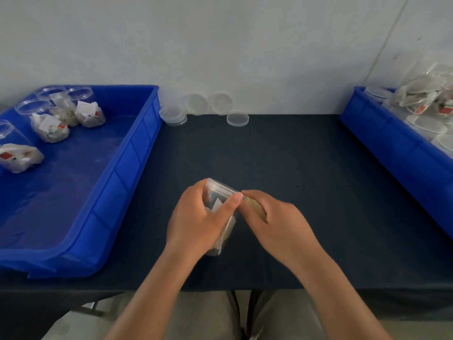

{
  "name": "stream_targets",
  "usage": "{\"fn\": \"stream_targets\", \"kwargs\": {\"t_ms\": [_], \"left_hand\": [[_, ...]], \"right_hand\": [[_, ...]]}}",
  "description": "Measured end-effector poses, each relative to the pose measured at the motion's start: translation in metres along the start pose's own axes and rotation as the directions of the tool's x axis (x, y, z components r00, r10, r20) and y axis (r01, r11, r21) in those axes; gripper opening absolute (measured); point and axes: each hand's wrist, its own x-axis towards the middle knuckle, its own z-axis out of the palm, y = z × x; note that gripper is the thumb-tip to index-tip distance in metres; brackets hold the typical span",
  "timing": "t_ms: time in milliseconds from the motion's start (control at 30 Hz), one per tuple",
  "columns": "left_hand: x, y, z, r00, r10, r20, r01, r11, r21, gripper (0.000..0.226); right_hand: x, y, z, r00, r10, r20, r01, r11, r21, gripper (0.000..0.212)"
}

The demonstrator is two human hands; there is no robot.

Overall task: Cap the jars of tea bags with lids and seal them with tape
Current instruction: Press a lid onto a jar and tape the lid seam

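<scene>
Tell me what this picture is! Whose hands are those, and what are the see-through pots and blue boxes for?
There is no machine here, just a person. A camera worn on their head looks down, so you see their two hands as they do. The left hand grips a clear jar of tea bags, tipped over with its lid on. The right hand pinches what looks like a yellowish strip of tape by the lid. Underneath is a table with a dark cloth. The left blue bin holds open jars of tea bags with no lids yet. Spare lids sit at the back by the wall. The right blue bin holds capped jars and a heap of tea bags.
</scene>
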Motion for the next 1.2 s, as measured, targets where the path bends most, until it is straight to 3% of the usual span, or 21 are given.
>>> {"fn": "stream_targets", "kwargs": {"t_ms": [133, 267, 400, 467, 567, 700, 867, 967, 1100, 1200], "left_hand": [[0.006, -0.006, -0.004, 0.998, 0.060, 0.035, -0.056, 0.993, -0.109, 0.044], [0.014, -0.014, -0.013, 0.986, 0.094, 0.141, -0.061, 0.973, -0.222, 0.042], [0.020, -0.023, -0.018, 0.983, 0.042, 0.180, 0.024, 0.937, -0.348, 0.100], [0.024, -0.026, -0.019, 0.978, 0.037, 0.204, 0.041, 0.932, -0.361, 0.108], [0.029, -0.032, -0.021, 0.975, 0.034, 0.221, 0.062, 0.910, -0.410, 0.105], [0.035, -0.041, -0.024, 0.967, 0.015, 0.256, 0.121, 0.853, -0.508, 0.092], [0.036, -0.051, -0.022, 0.958, 0.007, 0.286, 0.190, 0.731, -0.655, 0.081], [0.034, -0.054, -0.013, 0.939, 0.035, 0.342, 0.236, 0.658, -0.715, 0.080], [0.038, -0.053, -0.012, 0.926, 0.111, 0.361, 0.172, 0.726, -0.666, 0.083], [0.037, -0.047, -0.011, 0.945, 0.170, 0.278, 0.011, 0.837, -0.548, 0.061]], "right_hand": [[0.003, 0.015, -0.016, 0.974, 0.029, 0.225, -0.039, 0.998, 0.041, 0.067], [0.000, 0.022, -0.022, 0.976, -0.028, 0.215, 0.009, 0.996, 0.088, 0.048], [0.009, 0.028, -0.023, 0.980, -0.012, 0.200, 0.003, 0.999, 0.045, 0.046], [0.014, 0.031, -0.024, 0.981, -0.012, 0.195, 0.003, 0.999, 0.046, 0.053], [0.020, 0.031, -0.024, 0.977, -0.037, 0.212, 0.024, 0.998, 0.061, 0.058], [0.030, 0.024, -0.020, 0.962, -0.072, 0.264, 0.049, 0.995, 0.092, 0.045], [0.044, 0.013, -0.008, 0.953, -0.050, 0.300, 0.015, 0.993, 0.115, 0.063], [0.050, 0.007, -0.011, 0.940, -0.042, 0.339, -0.002, 0.992, 0.128, 0.063], [0.049, 0.004, -0.019, 0.923, -0.055, 0.381, -0.004, 0.988, 0.153, 0.050], [0.041, 0.008, -0.023, 0.946, -0.033, 0.323, -0.019, 0.987, 0.157, 0.052]]}}
